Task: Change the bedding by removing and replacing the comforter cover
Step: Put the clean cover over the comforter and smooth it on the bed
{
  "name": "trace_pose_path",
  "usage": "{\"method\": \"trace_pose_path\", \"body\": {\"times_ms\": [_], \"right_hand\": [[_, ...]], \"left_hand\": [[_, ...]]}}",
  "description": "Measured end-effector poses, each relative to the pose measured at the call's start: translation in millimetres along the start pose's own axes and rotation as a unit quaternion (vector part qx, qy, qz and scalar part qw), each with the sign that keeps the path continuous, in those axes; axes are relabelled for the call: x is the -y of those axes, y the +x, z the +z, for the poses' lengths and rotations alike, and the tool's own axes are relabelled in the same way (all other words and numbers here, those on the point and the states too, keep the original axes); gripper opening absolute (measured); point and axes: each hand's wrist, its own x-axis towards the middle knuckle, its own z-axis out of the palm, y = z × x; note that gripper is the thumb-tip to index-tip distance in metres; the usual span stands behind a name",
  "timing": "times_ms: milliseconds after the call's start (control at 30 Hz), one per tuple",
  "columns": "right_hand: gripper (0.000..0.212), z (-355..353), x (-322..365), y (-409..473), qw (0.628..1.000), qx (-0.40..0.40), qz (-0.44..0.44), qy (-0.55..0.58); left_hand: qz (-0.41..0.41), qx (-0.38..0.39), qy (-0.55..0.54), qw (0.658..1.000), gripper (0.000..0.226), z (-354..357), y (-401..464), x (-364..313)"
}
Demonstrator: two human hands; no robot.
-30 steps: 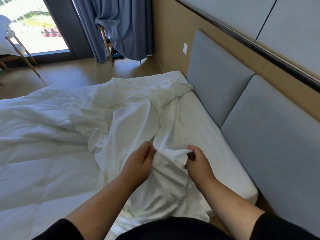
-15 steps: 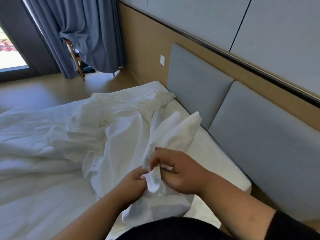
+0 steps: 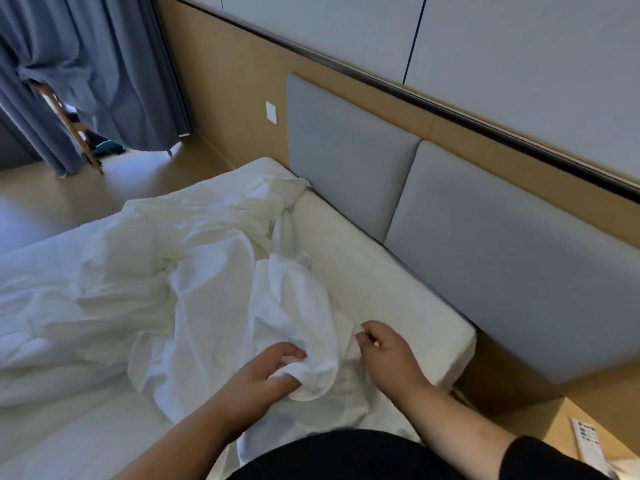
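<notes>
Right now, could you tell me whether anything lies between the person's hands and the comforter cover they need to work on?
Nothing visible does. The left hand already grips a bunched fold of the comforter cover, and the right hand sits right at its edge on the mattress; whether it pinches the fabric I cannot tell.

White comforter cover [image 3: 214,289]; grey headboard [image 3: 502,271]; blue curtain [image 3: 86,64].

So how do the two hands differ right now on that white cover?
The left hand has its fingers curled into a bunched fold of the white cover, gripping it; the right hand only pinches a small edge of cloth at its fingertips. The left hand sits nearer the rumpled middle of the bed, the right hand nearer the bare mattress edge by the headboard. Both hold the same cover, low over the bed.
</notes>
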Motion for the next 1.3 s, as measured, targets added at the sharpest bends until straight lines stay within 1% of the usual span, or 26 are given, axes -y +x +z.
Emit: {"method": "trace_pose_path", "body": {"times_ms": [67, 167, 200, 267, 300, 367, 433, 500, 567, 633, 667, 700, 767, 800, 833, 867, 900, 933, 967, 1000, 1033, 1100, 1133, 1200, 1233, 1300], "right_hand": [[0.034, -9, 10, 3, 0.993, 0.015, -0.017, 0.118], [0.035, -26, 19, -6, 0.972, 0.066, -0.044, 0.220], [0.034, -34, 15, -7, 0.965, 0.088, -0.029, 0.245], [0.026, -51, 8, -8, 0.943, 0.166, 0.103, 0.271], [0.024, -59, 2, -9, 0.932, 0.218, 0.186, 0.224], [0.051, -71, -15, -11, 0.907, 0.311, 0.284, 0.010], [0.067, -71, -19, -12, 0.879, 0.350, 0.276, -0.170], [0.068, -62, -17, -9, 0.892, 0.339, 0.226, -0.197], [0.058, -47, -13, -5, 0.926, 0.288, 0.198, -0.141], [0.046, -32, -8, -4, 0.951, 0.239, 0.163, -0.110], [0.044, -26, -5, -4, 0.956, 0.230, 0.138, -0.116], [0.044, -21, -1, -4, 0.961, 0.223, 0.120, -0.113], [0.042, -18, 8, -3, 0.970, 0.205, 0.104, -0.075], [0.036, -18, 11, -3, 0.976, 0.188, 0.093, -0.051], [0.029, -17, 15, -3, 0.982, 0.171, 0.081, -0.028], [0.024, -17, 19, -3, 0.985, 0.156, 0.072, -0.005], [0.023, -17, 23, -2, 0.987, 0.142, 0.067, 0.015], [0.022, -17, 27, -1, 0.988, 0.134, 0.069, 0.030], [0.024, -16, 29, 0, 0.987, 0.132, 0.075, 0.045], [0.032, -15, 29, 1, 0.986, 0.138, 0.082, 0.056], [0.045, -13, 29, 1, 0.984, 0.144, 0.088, 0.062], [0.066, -10, 24, -2, 0.980, 0.158, 0.104, 0.058], [0.070, -9, 21, -4, 0.978, 0.164, 0.109, 0.073], [0.064, -8, 14, -7, 0.972, 0.173, 0.101, 0.119], [0.062, -8, 11, -6, 0.972, 0.173, 0.091, 0.130], [0.060, -7, 8, -3, 0.968, 0.190, 0.078, 0.141]], "left_hand": [[-0.013, 0.020, -0.019, 1.000, 0.033, 0, 0, -4], [-0.022, 0.032, -0.043, 0.998, 0.045, 0, 2, -8], [-0.019, 0.035, -0.047, 0.998, 0.046, 0, 2, -9], [-0.023, 0.051, -0.060, 0.997, 0.036, -1, 4, -9], [-0.031, 0.055, -0.073, 0.995, 0.034, -1, 4, -8], [-0.061, 0.058, -0.106, 0.991, 0.040, 1, 7, -2], [-0.108, 0.051, -0.149, 0.982, 0.038, 8, 12, 2], [-0.172, 0.009, -0.167, 0.971, 0.034, 21, 19, 1], [-0.187, -0.018, -0.056, 0.981, 0.029, 37, 26, -1], [-0.152, -0.009, 0.031, 0.988, 0.022, 53, 30, -9], [-0.127, -0.003, 0.061, 0.990, 0.025, 60, 32, -12], [-0.100, -0.015, 0.082, 0.992, 0.027, 65, 34, -17], [-0.043, -0.070, 0.110, 0.990, 0.009, 70, 37, -25], [-0.017, -0.112, 0.102, 0.988, 0.019, 70, 36, -29], [0.003, -0.151, 0.068, 0.986, 0.037, 68, 34, -29], [0.013, -0.177, 0.006, 0.984, 0.047, 64, 32, -29], [0.024, -0.206, -0.066, 0.976, 0.044, 62, 28, -35], [0.042, -0.220, -0.120, 0.967, 0.029, 59, 27, -36], [0.056, -0.237, -0.141, 0.960, 0.013, 56, 24, -41], [0.067, -0.242, -0.130, 0.959, 0.009, 53, 20, -43], [0.071, -0.243, -0.119, 0.960, 0.015, 50, 14, -45], [0.073, -0.222, -0.139, 0.962, 0.019, 45, 1, -44], [0.072, -0.208, -0.147, 0.964, 0.019, 41, -5, -43], [0.065, -0.146, -0.172, 0.972, 0.018, 36, -21, -41], [0.061, -0.085, -0.204, 0.973, 0.017, 32, -29, -40], [0.030, 0.061, -0.279, 0.958, 0.019, 28, -43, -38]]}}
